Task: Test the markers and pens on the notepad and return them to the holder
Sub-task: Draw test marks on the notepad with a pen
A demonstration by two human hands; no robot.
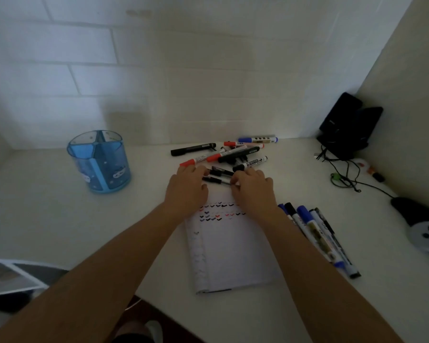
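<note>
Testing judged partly done: notepad point(228, 253) under both wrists is marked with tick rows, thin black pen point(214, 180) is pinched by right hand point(254, 189), left hand point(187, 186) is laid flat alongside, marker pile point(233, 152) is left beyond both hands, and holder point(99, 162) well left is seemingly unfilled.

Right hand point(254, 191) pinches a black pen point(216, 180) — left hand point(187, 186) touches its other end.

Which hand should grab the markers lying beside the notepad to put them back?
Right. The right hand sits nearest those markers, which lie right of the notepad beside its forearm; the left hand would have to cross the notepad.
</note>
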